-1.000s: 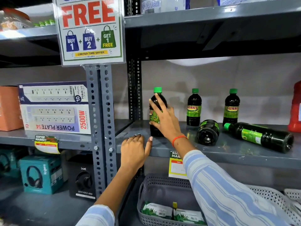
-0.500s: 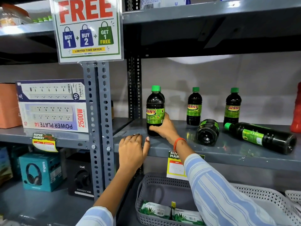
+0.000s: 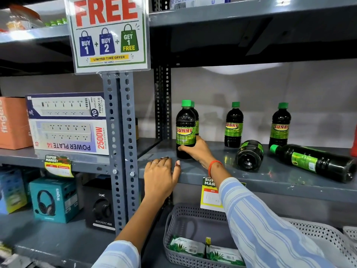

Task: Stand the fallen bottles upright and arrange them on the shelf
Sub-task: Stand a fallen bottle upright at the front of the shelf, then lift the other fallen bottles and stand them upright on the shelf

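Note:
On the grey shelf [image 3: 270, 182] my right hand [image 3: 199, 151] grips the lower body of an upright dark bottle [image 3: 185, 124] with a green cap and a SUNNY label. Another upright bottle [image 3: 196, 117] stands just behind it, mostly hidden. Two more stand upright further right, a middle bottle [image 3: 233, 124] and a right-hand bottle [image 3: 280, 125]. Two lie fallen: one [image 3: 249, 155] with its base toward me, and a long one [image 3: 316, 161] on its side, cap pointing left. My left hand [image 3: 160, 175] rests flat on the shelf's front edge, holding nothing.
A steel upright post [image 3: 120, 151] with a promo sign [image 3: 108, 33] borders the shelf on the left. Power-strip boxes [image 3: 67, 124] sit on the left shelf, headphone boxes [image 3: 54, 200] below. A grey perforated basket [image 3: 193, 215] with packets sits under the shelf. A red container [image 3: 355, 142] is at the far right.
My right hand has slid from the bottle's top and back down to its lower body, and the bottle's label now faces me. My left hand has stayed on the shelf edge.

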A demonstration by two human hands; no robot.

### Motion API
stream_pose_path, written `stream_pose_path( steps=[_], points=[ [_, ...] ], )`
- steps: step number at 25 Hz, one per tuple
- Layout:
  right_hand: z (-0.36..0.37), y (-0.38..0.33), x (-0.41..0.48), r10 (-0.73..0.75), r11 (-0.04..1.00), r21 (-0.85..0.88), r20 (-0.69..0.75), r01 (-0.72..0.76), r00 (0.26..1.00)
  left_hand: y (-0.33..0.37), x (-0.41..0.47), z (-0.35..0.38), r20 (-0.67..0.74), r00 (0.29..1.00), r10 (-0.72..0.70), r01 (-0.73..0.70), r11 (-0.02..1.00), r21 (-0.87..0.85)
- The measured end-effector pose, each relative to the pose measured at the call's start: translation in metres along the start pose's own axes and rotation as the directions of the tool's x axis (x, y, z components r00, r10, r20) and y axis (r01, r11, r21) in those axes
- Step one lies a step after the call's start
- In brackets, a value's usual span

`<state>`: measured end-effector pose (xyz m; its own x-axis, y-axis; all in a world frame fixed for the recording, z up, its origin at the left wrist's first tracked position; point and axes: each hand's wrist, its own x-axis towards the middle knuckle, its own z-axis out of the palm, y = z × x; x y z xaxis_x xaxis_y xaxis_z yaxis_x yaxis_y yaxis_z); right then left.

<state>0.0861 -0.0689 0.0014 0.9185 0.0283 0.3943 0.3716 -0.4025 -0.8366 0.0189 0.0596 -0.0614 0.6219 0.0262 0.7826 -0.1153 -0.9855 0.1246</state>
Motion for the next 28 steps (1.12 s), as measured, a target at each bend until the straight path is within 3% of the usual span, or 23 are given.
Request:
stream_pose_path(
  steps=[11, 14, 15, 17, 19, 20, 22, 24, 26, 28],
  points=[
    [-0.007, -0.016, -0.038, -0.047, 0.997, 0.074, 0.229, 0.030, 0.972, -0.001, -0.004, 0.005, -0.101, 0.995, -0.018, 0.004, 0.991, -0.131],
    [-0.024, -0.029, -0.044, -0.052, 0.995, 0.095, 0.132, 0.040, 0.990, 0.009, -0.005, 0.001, -0.123, 0.992, 0.025, -0.036, 0.995, -0.088],
    [-0.035, -0.032, -0.046, -0.082, 0.996, 0.026, 0.020, 0.081, 0.996, 0.017, -0.005, 0.000, -0.123, 0.991, 0.058, -0.068, 0.995, -0.078],
    [-0.069, -0.031, -0.048, -0.187, 0.951, -0.282, -0.207, 0.124, 0.960, 0.040, -0.004, 0.000, -0.118, 0.987, 0.106, -0.118, 0.987, -0.106],
    [-0.109, -0.022, -0.053, -0.211, 0.797, -0.602, -0.330, -0.033, 0.920, 0.065, -0.002, 0.002, -0.103, 0.985, 0.138, -0.155, 0.973, -0.173],
    [-0.127, -0.016, -0.053, -0.138, 0.732, -0.665, -0.356, -0.147, 0.924, 0.076, -0.001, 0.004, -0.085, 0.982, 0.171, -0.185, 0.963, -0.196],
    [-0.153, -0.008, -0.053, 0.136, 0.732, -0.604, -0.323, -0.315, 0.937, 0.094, 0.001, 0.007, -0.020, 0.972, 0.234, -0.232, 0.942, -0.244],
    [-0.163, -0.005, -0.055, 0.433, 0.839, -0.301, -0.137, -0.454, 0.891, 0.103, 0.003, 0.007, 0.063, 0.968, 0.242, -0.222, 0.948, -0.228],
    [-0.168, 0.000, -0.055, 0.532, 0.845, -0.052, -0.023, -0.532, 0.847, 0.108, 0.005, 0.006, 0.017, 0.973, 0.228, -0.223, 0.961, -0.162],
    [-0.170, 0.010, -0.049, 0.514, 0.858, 0.071, -0.097, -0.509, 0.852, 0.117, 0.010, 0.001, 0.026, 0.974, 0.224, -0.219, 0.967, -0.132]
  ],
)
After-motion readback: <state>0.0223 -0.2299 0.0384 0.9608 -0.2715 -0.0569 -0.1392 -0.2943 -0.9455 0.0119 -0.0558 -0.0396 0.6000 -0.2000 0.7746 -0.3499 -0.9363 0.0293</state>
